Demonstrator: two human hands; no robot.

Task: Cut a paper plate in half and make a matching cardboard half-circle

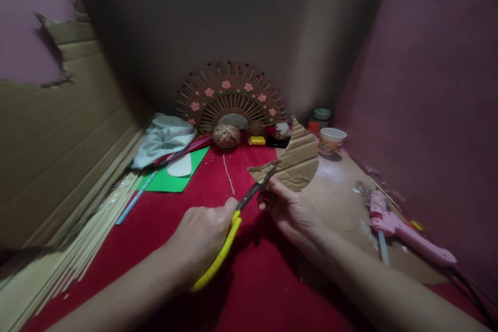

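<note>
My left hand (204, 236) is closed around the yellow handles of a pair of scissors (218, 262). The dark blades point up and to the right, and their tips meet a piece of corrugated cardboard (301, 158) along a cut at its lower left. A narrow strip of the cardboard sticks out to the left of the blades. My right hand (286, 207) pinches the cardboard's lower edge between thumb and fingers, holding it above the red cloth (249, 290). Part of the scissors' handle is hidden by my left hand.
A flower-painted stick fan (229, 93) stands at the back, behind a twine ball (226, 136). Thin sticks (89, 238), green paper (167, 181) and a pale cloth (165, 135) lie left. A paper cup (331, 142) and pink glue gun (404, 231) are right.
</note>
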